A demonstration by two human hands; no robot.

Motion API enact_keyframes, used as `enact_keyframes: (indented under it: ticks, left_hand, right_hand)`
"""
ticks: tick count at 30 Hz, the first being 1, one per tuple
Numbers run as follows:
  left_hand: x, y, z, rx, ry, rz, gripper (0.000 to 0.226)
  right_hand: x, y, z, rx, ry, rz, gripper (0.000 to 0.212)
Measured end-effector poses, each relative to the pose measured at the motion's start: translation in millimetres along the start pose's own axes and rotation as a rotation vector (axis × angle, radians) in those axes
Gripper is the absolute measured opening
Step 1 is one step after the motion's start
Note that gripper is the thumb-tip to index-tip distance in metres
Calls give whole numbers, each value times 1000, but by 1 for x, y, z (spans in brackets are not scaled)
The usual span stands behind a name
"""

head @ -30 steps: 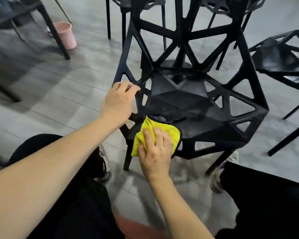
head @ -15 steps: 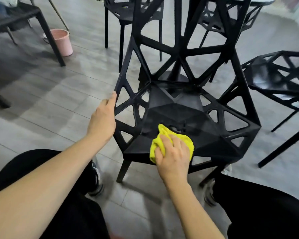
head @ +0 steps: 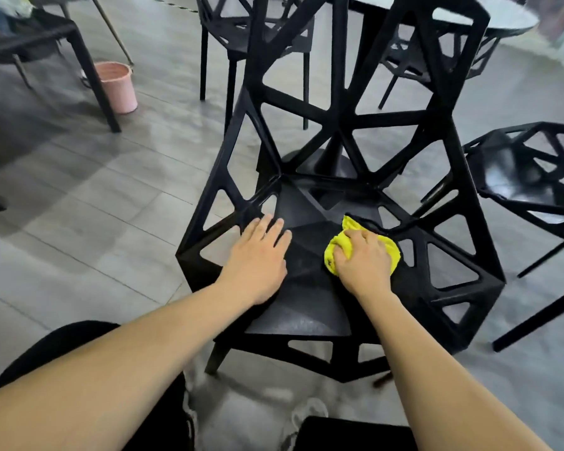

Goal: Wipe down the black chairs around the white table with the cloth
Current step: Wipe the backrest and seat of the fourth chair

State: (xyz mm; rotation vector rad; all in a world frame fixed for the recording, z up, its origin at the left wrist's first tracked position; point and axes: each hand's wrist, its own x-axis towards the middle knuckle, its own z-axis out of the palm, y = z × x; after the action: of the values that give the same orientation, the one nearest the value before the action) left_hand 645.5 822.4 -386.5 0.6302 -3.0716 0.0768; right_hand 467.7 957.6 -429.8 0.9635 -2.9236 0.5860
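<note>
Moved off chair edge onto seat — left hand (head: 258, 258), flat, fingers straight. Right hand (head: 362, 262) grip bunching yellow cloth (head: 388, 252) right of centre on black chair (head: 306, 307) — pink bucket (head: 116, 86) upper left.

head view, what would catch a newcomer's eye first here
The yellow cloth stands out, bunched under the right hand on the seat of the nearest black chair. The left hand lies flat on that seat beside it. A pink bucket sits on the floor, upper left.
</note>
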Motion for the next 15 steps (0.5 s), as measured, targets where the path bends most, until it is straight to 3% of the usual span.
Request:
enact_keyframes:
  ticks: [10, 15]
  left_hand:
    - [106, -18, 44, -13, 28, 23, 61]
    - [122, -21, 51, -98, 44, 18, 63]
  right_hand:
    - [109, -23, 43, 17, 136, -92, 45]
    - [101, -21, 35, 44, 184, -33, 73]
